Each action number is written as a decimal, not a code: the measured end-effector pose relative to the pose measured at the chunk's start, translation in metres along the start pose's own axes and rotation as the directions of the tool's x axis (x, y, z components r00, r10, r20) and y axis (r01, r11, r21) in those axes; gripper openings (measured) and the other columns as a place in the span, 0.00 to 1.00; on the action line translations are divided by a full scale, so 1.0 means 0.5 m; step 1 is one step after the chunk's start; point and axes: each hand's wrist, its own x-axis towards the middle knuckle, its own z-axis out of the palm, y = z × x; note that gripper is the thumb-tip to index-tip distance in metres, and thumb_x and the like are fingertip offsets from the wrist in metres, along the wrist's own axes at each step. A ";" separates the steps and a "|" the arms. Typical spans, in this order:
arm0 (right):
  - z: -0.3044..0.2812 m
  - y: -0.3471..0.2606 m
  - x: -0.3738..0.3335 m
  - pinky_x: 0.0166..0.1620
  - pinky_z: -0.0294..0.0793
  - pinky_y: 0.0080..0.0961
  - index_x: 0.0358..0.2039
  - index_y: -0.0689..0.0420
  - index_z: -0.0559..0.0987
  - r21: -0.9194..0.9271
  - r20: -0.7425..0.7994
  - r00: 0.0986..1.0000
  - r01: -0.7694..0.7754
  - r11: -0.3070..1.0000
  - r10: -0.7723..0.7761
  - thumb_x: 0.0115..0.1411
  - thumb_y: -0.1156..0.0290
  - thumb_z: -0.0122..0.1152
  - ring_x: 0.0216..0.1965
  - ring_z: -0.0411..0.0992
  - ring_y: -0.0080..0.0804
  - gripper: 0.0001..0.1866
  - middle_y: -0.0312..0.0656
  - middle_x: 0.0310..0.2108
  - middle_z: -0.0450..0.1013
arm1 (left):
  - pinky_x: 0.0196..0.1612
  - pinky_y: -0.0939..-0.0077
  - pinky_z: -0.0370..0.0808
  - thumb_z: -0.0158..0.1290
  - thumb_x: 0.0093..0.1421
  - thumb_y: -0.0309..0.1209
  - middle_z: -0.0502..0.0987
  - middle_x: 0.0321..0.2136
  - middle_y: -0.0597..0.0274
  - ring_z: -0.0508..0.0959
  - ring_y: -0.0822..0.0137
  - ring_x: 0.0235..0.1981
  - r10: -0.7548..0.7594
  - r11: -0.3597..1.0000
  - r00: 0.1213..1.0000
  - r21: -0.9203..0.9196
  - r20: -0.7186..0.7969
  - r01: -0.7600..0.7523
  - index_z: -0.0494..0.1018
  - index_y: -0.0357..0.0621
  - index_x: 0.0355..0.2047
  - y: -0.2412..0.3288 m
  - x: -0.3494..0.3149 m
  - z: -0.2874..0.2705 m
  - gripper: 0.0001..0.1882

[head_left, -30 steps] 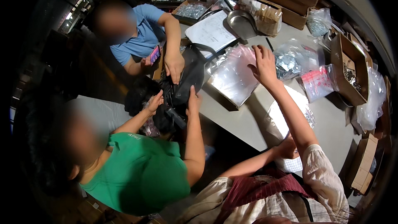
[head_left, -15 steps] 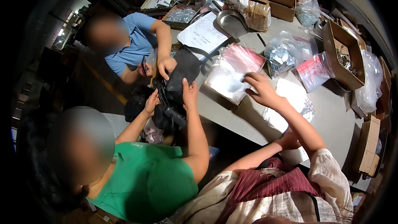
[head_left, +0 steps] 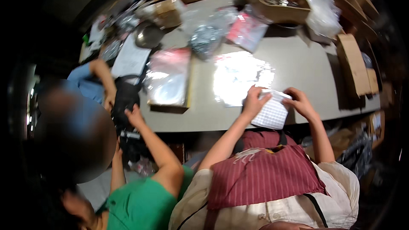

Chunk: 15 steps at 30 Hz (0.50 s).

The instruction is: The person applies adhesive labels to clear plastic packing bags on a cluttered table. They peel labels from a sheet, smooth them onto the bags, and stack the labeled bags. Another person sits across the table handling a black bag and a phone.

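A white sheet printed with a grid of small cells, like a label sheet, is held tilted at the near table edge, in front of my apron. My left hand grips its upper left side between thumb and fingers. On its upper right corner, the thumb and fingers of my right hand are closed. Motion blurs the fingertips. Just beyond the sheet, glaring clear plastic bags lie flat on the table.
Left of me stands a box of clear zip bags. A bag of metal parts, a red-printed bag and a carton of hardware sit farther back. Two co-workers at left handle a black mesh item.
My right hand has left the bag box and come back to the sheet, which both hands now hold. The view has swung right. The co-workers still handle the black item.
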 end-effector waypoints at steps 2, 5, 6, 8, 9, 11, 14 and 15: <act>0.023 -0.001 -0.010 0.41 0.73 0.24 0.44 0.64 0.78 0.102 -0.095 0.995 -0.017 0.995 0.027 0.59 0.72 0.68 0.36 0.72 0.23 0.15 0.37 0.34 0.77 | 0.49 0.62 0.74 0.65 0.57 0.34 0.79 0.34 0.50 0.77 0.52 0.41 0.015 1.000 0.999 0.002 0.045 -0.015 0.80 0.33 0.37 -0.018 -0.003 -0.012 0.15; 0.032 0.011 -0.014 0.47 0.76 0.32 0.47 0.65 0.79 0.067 -0.110 0.990 -0.076 0.995 0.083 0.57 0.70 0.67 0.41 0.78 0.37 0.18 0.47 0.39 0.80 | 0.60 0.64 0.71 0.63 0.61 0.34 0.82 0.39 0.47 0.79 0.54 0.50 -0.199 0.926 0.974 -0.305 0.104 0.222 0.80 0.32 0.39 -0.087 -0.023 -0.008 0.14; 0.035 0.014 -0.017 0.47 0.76 0.34 0.46 0.64 0.78 -0.012 -0.138 0.990 -0.039 0.999 0.037 0.57 0.71 0.66 0.42 0.78 0.40 0.17 0.48 0.40 0.79 | 0.60 0.64 0.71 0.62 0.61 0.33 0.82 0.37 0.47 0.80 0.54 0.50 -0.206 0.942 0.971 -0.244 0.126 0.231 0.80 0.32 0.38 -0.078 -0.023 -0.013 0.14; 0.041 0.016 -0.021 0.47 0.76 0.37 0.45 0.63 0.78 -0.177 -0.174 0.983 0.030 0.984 -0.061 0.56 0.73 0.65 0.43 0.77 0.46 0.16 0.51 0.40 0.78 | 0.59 0.62 0.71 0.62 0.61 0.33 0.82 0.33 0.49 0.80 0.55 0.50 -0.220 0.964 0.963 -0.118 0.157 0.239 0.81 0.33 0.37 -0.037 -0.019 -0.020 0.13; 0.045 0.007 -0.017 0.49 0.75 0.41 0.43 0.62 0.78 -0.290 -0.178 0.963 0.144 0.946 -0.201 0.55 0.76 0.63 0.45 0.75 0.52 0.14 0.51 0.41 0.76 | 0.60 0.61 0.72 0.62 0.61 0.33 0.82 0.28 0.52 0.81 0.53 0.46 -0.129 0.985 0.989 -0.105 0.067 0.136 0.81 0.34 0.35 -0.027 -0.026 -0.016 0.11; 0.049 -0.021 -0.002 0.50 0.74 0.40 0.43 0.61 0.77 -0.344 -0.178 0.913 0.293 0.892 -0.368 0.54 0.77 0.63 0.46 0.74 0.51 0.14 0.50 0.41 0.75 | 0.59 0.61 0.72 0.62 0.61 0.33 0.82 0.28 0.53 0.81 0.52 0.46 -0.051 0.999 0.998 -0.018 0.034 0.051 0.81 0.35 0.35 -0.018 -0.030 -0.012 0.11; 0.058 -0.054 0.016 0.50 0.73 0.39 0.42 0.61 0.77 -0.403 -0.098 0.876 0.398 0.824 -0.472 0.51 0.79 0.64 0.46 0.73 0.49 0.16 0.48 0.40 0.75 | 0.58 0.60 0.72 0.62 0.60 0.33 0.82 0.30 0.53 0.80 0.50 0.48 -0.035 0.999 0.998 0.026 0.047 0.034 0.81 0.36 0.35 -0.017 -0.033 -0.015 0.11; 0.060 -0.058 0.024 0.50 0.73 0.39 0.42 0.61 0.77 -0.427 -0.059 0.880 0.405 0.808 -0.472 0.50 0.80 0.64 0.46 0.73 0.49 0.16 0.48 0.40 0.75 | 0.58 0.60 0.72 0.63 0.60 0.33 0.82 0.30 0.54 0.80 0.49 0.48 -0.047 0.999 0.997 0.028 0.059 0.046 0.81 0.37 0.35 -0.018 -0.032 -0.019 0.10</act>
